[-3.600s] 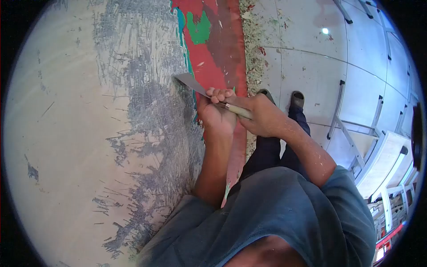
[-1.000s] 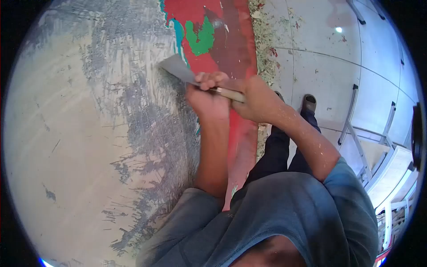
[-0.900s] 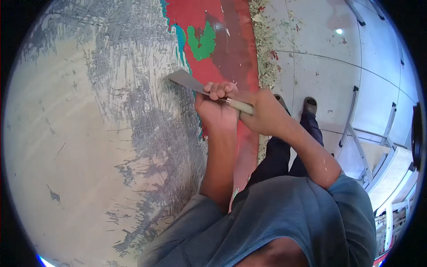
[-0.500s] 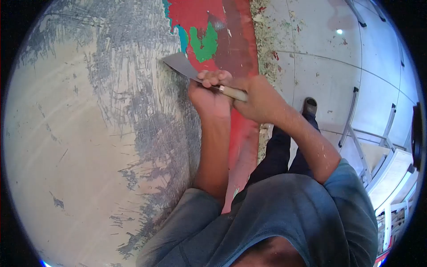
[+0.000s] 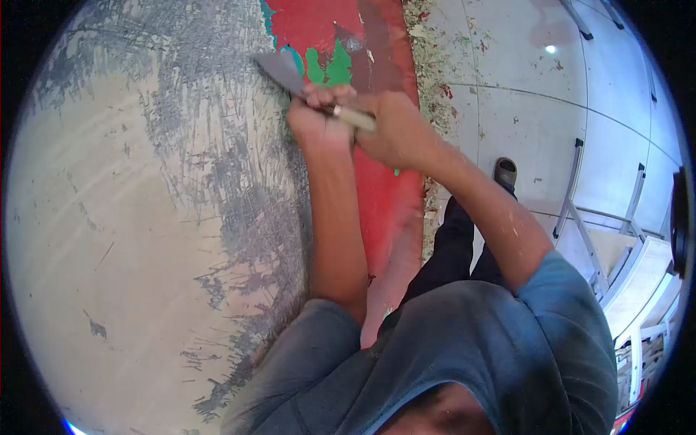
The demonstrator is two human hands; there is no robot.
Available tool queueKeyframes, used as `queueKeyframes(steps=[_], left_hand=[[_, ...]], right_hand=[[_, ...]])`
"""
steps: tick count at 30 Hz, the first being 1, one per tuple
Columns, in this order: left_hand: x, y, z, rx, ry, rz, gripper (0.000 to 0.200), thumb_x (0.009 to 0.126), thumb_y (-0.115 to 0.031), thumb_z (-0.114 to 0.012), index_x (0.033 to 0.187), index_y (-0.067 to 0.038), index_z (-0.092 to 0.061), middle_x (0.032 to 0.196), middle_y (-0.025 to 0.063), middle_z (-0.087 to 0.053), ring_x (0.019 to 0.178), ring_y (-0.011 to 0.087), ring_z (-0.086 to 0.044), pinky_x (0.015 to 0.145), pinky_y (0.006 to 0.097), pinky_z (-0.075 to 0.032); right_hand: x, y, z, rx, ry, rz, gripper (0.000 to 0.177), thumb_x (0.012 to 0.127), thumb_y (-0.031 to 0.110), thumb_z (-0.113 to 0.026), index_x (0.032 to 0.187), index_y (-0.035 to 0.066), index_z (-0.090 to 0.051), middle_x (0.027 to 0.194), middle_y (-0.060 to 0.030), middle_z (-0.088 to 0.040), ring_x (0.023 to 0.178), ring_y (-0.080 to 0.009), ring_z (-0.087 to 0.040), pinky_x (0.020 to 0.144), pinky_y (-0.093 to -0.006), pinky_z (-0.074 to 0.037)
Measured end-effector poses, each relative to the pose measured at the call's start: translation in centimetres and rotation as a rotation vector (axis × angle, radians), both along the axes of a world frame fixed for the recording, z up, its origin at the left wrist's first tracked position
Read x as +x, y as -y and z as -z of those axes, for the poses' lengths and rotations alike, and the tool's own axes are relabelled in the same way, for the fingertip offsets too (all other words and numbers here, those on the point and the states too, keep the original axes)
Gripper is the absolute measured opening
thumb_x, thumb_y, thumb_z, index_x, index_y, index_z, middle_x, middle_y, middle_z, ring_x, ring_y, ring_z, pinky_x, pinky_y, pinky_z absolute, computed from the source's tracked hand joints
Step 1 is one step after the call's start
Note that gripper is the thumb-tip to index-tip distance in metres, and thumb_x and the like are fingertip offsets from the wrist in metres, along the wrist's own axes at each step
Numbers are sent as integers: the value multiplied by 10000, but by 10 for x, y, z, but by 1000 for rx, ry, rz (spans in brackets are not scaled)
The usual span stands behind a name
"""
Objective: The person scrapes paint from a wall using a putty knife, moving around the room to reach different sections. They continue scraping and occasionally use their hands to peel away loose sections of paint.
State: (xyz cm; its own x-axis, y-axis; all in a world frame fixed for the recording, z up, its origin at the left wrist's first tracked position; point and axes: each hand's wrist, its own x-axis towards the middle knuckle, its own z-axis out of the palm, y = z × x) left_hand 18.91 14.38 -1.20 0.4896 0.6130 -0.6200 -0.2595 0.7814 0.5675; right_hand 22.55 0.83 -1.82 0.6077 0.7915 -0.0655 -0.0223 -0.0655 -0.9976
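A wide-bladed scraper (image 5: 355, 118) with a light handle lies across both hands, its blade against the scraped grey and beige surface (image 5: 145, 217) beside the teal paint edge. My right hand (image 5: 395, 130) is wrapped round the handle. Curled fingers of my left hand (image 5: 324, 112) hold the scraper where blade and handle meet. Under and beyond the hands runs a strip of red paint (image 5: 308, 25), with green patches (image 5: 338, 65) and a brownish band along its right side.
Paint flakes (image 5: 435, 94) are scattered along the tiled floor (image 5: 529, 123) right of the red strip. One shoe (image 5: 505, 171) shows on the floor. A metal-legged folding frame or ladder (image 5: 638, 290) stands at the right.
Both hands and the scraper have moved up and slightly left, away from my body. The blade now lies nearer the teal edge and green patches.
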Motion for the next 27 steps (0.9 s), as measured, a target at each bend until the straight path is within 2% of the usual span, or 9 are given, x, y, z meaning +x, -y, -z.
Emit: queueKeyframes(steps=[3,4,7,8,12,14,17,18,27], left_hand=[[0,21,6,-51,143,96,193,703,-83,-395,523,-111,-332,492,28,-318,491,161,-335,547,314,-337],[-4,31,1,-45,36,-6,201,705,-96,-404,520,-115,-327,498,27,-317,500,169,-330,554,319,-333],[-2,14,12,-19,-26,50,227,748,-127,-411,527,-111,-360,500,36,-331,501,169,-326,570,316,-335],[10,3,13,-147,18,28,264,785,-161,-419,531,-110,-364,500,29,-329,508,167,-331,578,315,-338],[11,30,5,-58,54,-9,269,799,-172,-431,542,-116,-379,500,-7,-352,513,157,-349,586,323,-354],[-24,46,-7,-182,77,-35,236,789,-157,-426,557,-113,-412,502,-15,-358,498,145,-356,591,319,-370],[-50,49,-35,-440,132,-147,197,769,-124,-412,575,-110,-435,493,-20,-343,483,130,-368,590,306,-384],[-45,45,-34,-260,4,-106,173,756,-101,-397,593,-110,-453,485,-27,-339,472,114,-376,582,298,-390],[-54,43,-17,-141,9,-156,126,731,-101,-402,612,-96,-441,492,-13,-342,476,136,-357,575,306,-375]], right_hand=[[-5,11,3,5,-29,67,233,700,93,-534,920,54,-601,818,-230,-585,781,-392,-573,678,-426,-463],[-9,17,6,-2,-55,83,246,700,99,-532,931,48,-600,815,-236,-584,781,-392,-574,680,-426,-463],[-5,3,13,-47,-42,64,246,693,98,-528,921,40,-600,806,-246,-583,774,-390,-581,680,-421,-468],[5,0,10,-71,-75,49,267,697,71,-514,951,62,-596,777,-240,-584,745,-387,-587,672,-435,-468],[16,23,-5,-89,238,-28,387,693,31,-485,1079,41,-517,720,-222,-572,700,-396,-572,640,-461,-454],[-20,38,-11,-26,324,56,415,692,20,-472,1108,16,-468,701,-212,-562,682,-404,-557,618,-475,-442],[-40,40,-38,-156,182,-144,393,691,20,-464,1081,-15,-438,715,-210,-561,691,-408,-549,612,-476,-437],[-41,30,-29,-106,150,-98,329,689,33,-480,1017,13,-474,699,-216,-557,672,-412,-547,603,-486,-434],[-17,22,-21,-40,-25,-263,298,669,67,-528,966,52,-528,709,-222,-569,687,-394,-571,606,-467,-458]])
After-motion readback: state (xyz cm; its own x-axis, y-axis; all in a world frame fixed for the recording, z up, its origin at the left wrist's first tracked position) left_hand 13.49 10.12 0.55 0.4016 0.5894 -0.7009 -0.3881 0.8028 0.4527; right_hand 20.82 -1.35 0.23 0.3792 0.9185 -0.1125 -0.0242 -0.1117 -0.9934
